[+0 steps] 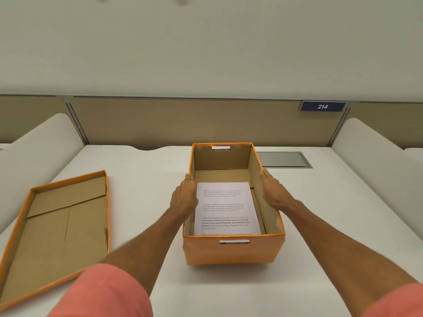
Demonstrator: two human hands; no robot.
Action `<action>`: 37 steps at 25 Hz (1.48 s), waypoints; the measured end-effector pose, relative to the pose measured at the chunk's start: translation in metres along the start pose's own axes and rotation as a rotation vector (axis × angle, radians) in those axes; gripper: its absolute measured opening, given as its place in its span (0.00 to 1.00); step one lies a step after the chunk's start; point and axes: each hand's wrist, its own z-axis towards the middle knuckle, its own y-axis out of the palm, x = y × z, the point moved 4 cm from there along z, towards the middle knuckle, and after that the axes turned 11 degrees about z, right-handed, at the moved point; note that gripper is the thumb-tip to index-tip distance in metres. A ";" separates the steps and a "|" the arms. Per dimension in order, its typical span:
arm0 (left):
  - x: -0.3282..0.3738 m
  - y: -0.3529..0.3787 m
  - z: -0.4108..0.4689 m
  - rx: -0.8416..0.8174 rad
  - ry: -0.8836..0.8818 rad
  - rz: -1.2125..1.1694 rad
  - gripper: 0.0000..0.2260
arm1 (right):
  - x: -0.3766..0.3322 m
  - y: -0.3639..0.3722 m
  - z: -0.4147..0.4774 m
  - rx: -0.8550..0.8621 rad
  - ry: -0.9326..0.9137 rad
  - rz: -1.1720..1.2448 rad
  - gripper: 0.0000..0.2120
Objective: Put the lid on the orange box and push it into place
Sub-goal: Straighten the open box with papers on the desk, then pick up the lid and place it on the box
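Orange box [233, 250]: stands open on the white desk [146, 170], right of centre, its near wall with a slot handle facing the camera.
Printed sheet [225, 207]: lies flat on the box floor, closer to the near wall; bare cardboard shows beyond its far edge.
Left hand [184, 197]: flat, fingers together and extended, laid along the box's left wall at the rim; holds nothing.
Right hand [273, 191]: likewise flat with fingers straight, resting on the right wall's top edge; pinches nothing.
Lid [59, 229]: upside down on the desk, well apart from the box to its left, brown inside up, orange rim all round; its near left corner runs out of frame.
Open room: a bare strip of desk lies between lid and box, crossed by the left forearm.
Desk edges: curved white side panels rise on both sides; a tan partition [183, 120] closes the back, with a grey recessed cover [283, 159] just behind the box's far right corner.
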 end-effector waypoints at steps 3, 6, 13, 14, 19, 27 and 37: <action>0.004 0.000 -0.008 0.002 0.001 0.012 0.16 | 0.007 0.003 -0.008 -0.004 -0.005 -0.010 0.27; 0.005 0.001 -0.014 0.010 0.006 0.034 0.15 | 0.011 0.005 -0.009 0.006 -0.020 0.007 0.27; 0.004 0.016 -0.022 -0.002 0.021 0.034 0.21 | 0.022 0.013 -0.015 -0.018 -0.030 0.021 0.26; 0.003 0.017 -0.021 -0.004 0.023 0.027 0.22 | 0.022 0.013 -0.014 -0.013 -0.021 0.021 0.26; -0.012 0.005 -0.008 0.074 0.076 0.112 0.30 | -0.016 0.015 0.002 0.071 -0.108 -0.131 0.33; -0.118 -0.028 -0.013 0.155 -0.033 0.200 0.28 | -0.154 0.079 0.013 0.048 -0.358 -0.105 0.30; -0.313 -0.041 -0.053 0.099 -0.252 0.261 0.27 | -0.325 0.222 0.010 -0.146 -0.550 -0.029 0.28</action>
